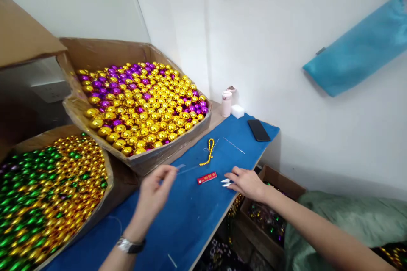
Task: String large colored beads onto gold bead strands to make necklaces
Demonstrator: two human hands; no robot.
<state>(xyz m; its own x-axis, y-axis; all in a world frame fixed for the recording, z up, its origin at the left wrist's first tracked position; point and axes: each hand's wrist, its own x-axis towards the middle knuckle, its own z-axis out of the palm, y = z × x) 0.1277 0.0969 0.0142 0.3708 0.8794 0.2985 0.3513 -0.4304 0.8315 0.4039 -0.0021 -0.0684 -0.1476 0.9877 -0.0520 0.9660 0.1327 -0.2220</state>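
My left hand [155,190], with a watch on the wrist, pinches the end of a clear thread [190,168] above the blue cloth. The thread runs right to a short string of gold beads [210,151], which lies on the cloth with a small loop at its far end. My right hand [244,183] is closed around small snips [226,181]; their two pale blades point left, parted, and the handles are hidden under my fingers. Between my hands lies a small red packet [207,178]. A thin needle-like rod [234,145] rests farther back.
A large box [171,148] of gold and purple beads stands at the back left, with a box [110,178] of green and gold beads nearer. A phone [258,130], pink bottle [226,104] and white block [238,111] sit at the table's far end. An open carton [282,184] stands below right.
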